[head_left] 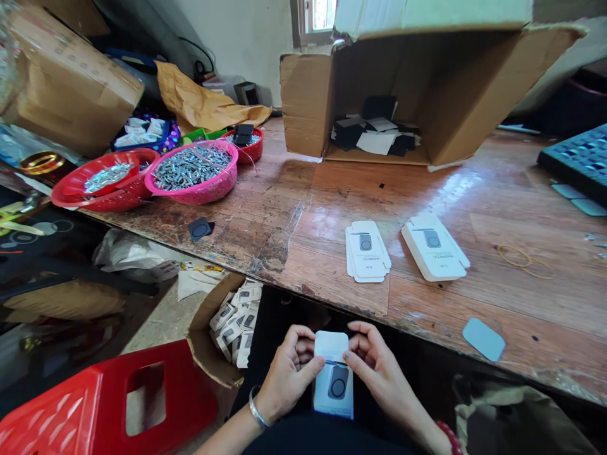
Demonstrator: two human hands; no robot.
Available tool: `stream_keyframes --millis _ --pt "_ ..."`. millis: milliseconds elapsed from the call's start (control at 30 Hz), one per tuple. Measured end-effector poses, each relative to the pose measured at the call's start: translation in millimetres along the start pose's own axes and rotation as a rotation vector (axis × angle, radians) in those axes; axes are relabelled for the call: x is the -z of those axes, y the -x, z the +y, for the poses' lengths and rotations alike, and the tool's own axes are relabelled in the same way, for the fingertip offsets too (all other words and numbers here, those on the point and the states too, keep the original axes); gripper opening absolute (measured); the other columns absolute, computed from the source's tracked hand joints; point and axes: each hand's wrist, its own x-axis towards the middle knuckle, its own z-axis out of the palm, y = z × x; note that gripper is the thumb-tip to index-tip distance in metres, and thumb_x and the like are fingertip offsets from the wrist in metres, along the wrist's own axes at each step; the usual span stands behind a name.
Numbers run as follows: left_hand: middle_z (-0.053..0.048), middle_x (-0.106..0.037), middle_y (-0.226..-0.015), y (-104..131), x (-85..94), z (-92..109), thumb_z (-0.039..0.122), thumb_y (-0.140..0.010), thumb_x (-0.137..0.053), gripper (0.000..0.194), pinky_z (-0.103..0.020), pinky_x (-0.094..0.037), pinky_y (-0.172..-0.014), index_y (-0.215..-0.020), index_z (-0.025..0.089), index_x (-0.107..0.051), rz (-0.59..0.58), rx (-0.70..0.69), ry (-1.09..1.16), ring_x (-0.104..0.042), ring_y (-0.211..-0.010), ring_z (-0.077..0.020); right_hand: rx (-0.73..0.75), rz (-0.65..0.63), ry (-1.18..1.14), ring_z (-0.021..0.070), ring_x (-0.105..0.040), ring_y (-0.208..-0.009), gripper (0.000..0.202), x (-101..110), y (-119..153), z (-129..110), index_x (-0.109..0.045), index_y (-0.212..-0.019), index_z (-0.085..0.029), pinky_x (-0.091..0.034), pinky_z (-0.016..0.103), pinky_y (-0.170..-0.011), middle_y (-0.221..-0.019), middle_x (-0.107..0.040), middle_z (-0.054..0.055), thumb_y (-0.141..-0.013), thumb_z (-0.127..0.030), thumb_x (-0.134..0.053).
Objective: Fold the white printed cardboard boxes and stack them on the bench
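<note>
A: From the left, what do we have?

B: A carton [213, 351] of small printed boxes [232, 328] sits below the near edge of a wood-grain desk [332, 202]. Just right of it, our left hand [293, 373] closes on the side of a white printed box [337, 401], thumb at its edge and the other fingers curled.

A: And the white printed box itself, how does it lie?

B: Over our lap, short of the desk, between our two hands. Its long axis points away from our body, toward the desk, with the blank end outermost and the pictured face up toward us.

A: Which of our hands is nearer?

B: Neither, clearly; both are at the box, one on each long side, near the blank end. On the right, our right hand [382, 370] is loosely curled, thumb touching the edge, forefinger lifted clear. Whether its hidden fingers press from behind, we cannot tell.

A: Farther right?

B: Two stacks of flat printed cartons, one [367, 256] beside the other [434, 249], on the desk beyond our hands, and a pale blue rounded sheet [484, 339] near its edge.
</note>
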Motion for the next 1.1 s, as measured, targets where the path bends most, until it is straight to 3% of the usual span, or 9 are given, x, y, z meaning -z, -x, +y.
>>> stream_keyframes --millis 100,200,267,333,400,500,600,867,1100 --pt "-0.004 -0.071 -0.088 0.9 0.3 3.4 0.040 -0.079 -0.073 0.051 -0.028 -0.050 -0.077 -0.122 0.021 -0.053 -0.052 0.004 0.021 -0.067 -0.081 -0.0175 -0.044 -0.112 -0.022 0.0177 -0.061 -0.075 0.031 6.5 -2.7 -4.2 -0.068 -0.105 -0.020 -0.051 0.029 -0.070 -0.080 -0.063 0.002 -0.086 -0.044 -0.064" --pt "-0.009 -0.072 -0.095 1.9 3.3 6.2 0.036 -0.085 -0.067 0.025 -0.030 -0.052 -0.081 -0.101 0.017 -0.069 -0.081 -0.076 -0.128 -0.069 -0.091 -0.0214 0.054 -0.183 0.075 0.0214 -0.063 -0.091 0.021 14.4 -2.4 -4.6 -0.074 -0.093 -0.020 -0.051 0.031 -0.080 -0.099 -0.065 0.007 -0.085 -0.039 -0.067" --pt "-0.013 -0.070 -0.105 2.6 5.0 8.8 0.033 -0.084 -0.067 0.020 -0.031 -0.054 -0.079 -0.094 0.016 -0.073 -0.077 -0.144 -0.216 -0.068 -0.098 -0.0245 0.128 -0.196 0.155 0.0229 -0.063 -0.098 0.017 17.7 -1.4 -4.9 -0.076 -0.092 -0.021 -0.049 0.033 -0.086 -0.107 -0.064 0.009 -0.083 -0.035 -0.071" --pt "-0.015 -0.069 -0.108 2.8 5.0 12.8 0.031 -0.082 -0.069 0.020 -0.031 -0.056 -0.076 -0.093 0.016 -0.075 -0.073 -0.217 -0.278 -0.068 -0.099 -0.0253 0.162 -0.208 0.195 0.0215 -0.065 -0.094 0.014 18.1 -1.0 -7.9 -0.076 -0.090 -0.021 -0.049 0.032 -0.085 -0.103 -0.066 0.008 -0.085 -0.032 -0.069" --pt "-0.013 -0.072 -0.098 2.6 3.3 18.2 0.028 -0.082 -0.070 0.014 -0.030 -0.055 -0.074 -0.086 0.016 -0.075 -0.050 -0.292 -0.337 -0.070 -0.090 -0.0226 0.160 -0.218 0.200 0.0191 -0.065 -0.085 0.012 15.9 -1.3 -14.2 -0.074 -0.083 -0.019 -0.050 0.030 -0.079 -0.092 -0.067 0.007 -0.087 -0.028 -0.066" --pt "-0.009 -0.076 -0.083 2.6 -0.7 27.1 0.021 -0.081 -0.070 0.009 -0.028 -0.054 -0.075 -0.076 0.016 -0.075 -0.011 -0.358 -0.433 -0.071 -0.078 -0.0190 0.109 -0.217 0.211 0.0172 -0.064 -0.079 0.005 11.1 -1.9 -25.8 -0.072 -0.076 -0.018 -0.049 0.028 -0.074 -0.084 -0.067 0.004 -0.080 -0.017 -0.070" --pt "-0.008 -0.077 -0.081 4.0 -3.1 35.2 0.018 -0.079 -0.071 0.008 -0.026 -0.054 -0.071 -0.083 0.017 -0.078 -0.006 -0.339 -0.494 -0.072 -0.075 -0.0186 0.022 -0.187 0.249 0.0163 -0.063 -0.075 0.010 8.7 -2.0 -34.9 -0.072 -0.072 -0.017 -0.047 0.026 -0.069 -0.079 -0.067 0.002 -0.074 -0.009 -0.068" --pt "-0.007 -0.077 -0.077 -1.5 -0.4 47.3 0.022 -0.080 -0.069 0.012 -0.025 -0.050 -0.065 -0.080 0.018 -0.081 -0.043 -0.118 -0.469 -0.069 -0.071 -0.0186 -0.126 -0.210 0.242 0.0187 -0.065 -0.074 0.014 12.8 -10.2 -43.0 -0.077 -0.074 -0.017 -0.046 0.028 -0.070 -0.076 -0.073 0.003 -0.079 -0.029 -0.070" --pt "-0.009 -0.077 -0.090 -2.6 10.7 42.5 0.022 -0.085 -0.067 0.014 -0.025 -0.052 -0.076 -0.088 0.020 -0.081 -0.182 -0.221 -0.479 -0.071 -0.083 -0.0189 -0.007 -0.241 0.262 0.0178 -0.066 -0.079 0.013 13.1 -5.6 -38.2 -0.078 -0.075 -0.020 -0.048 0.028 -0.074 -0.082 -0.072 0.004 -0.083 -0.020 -0.067"
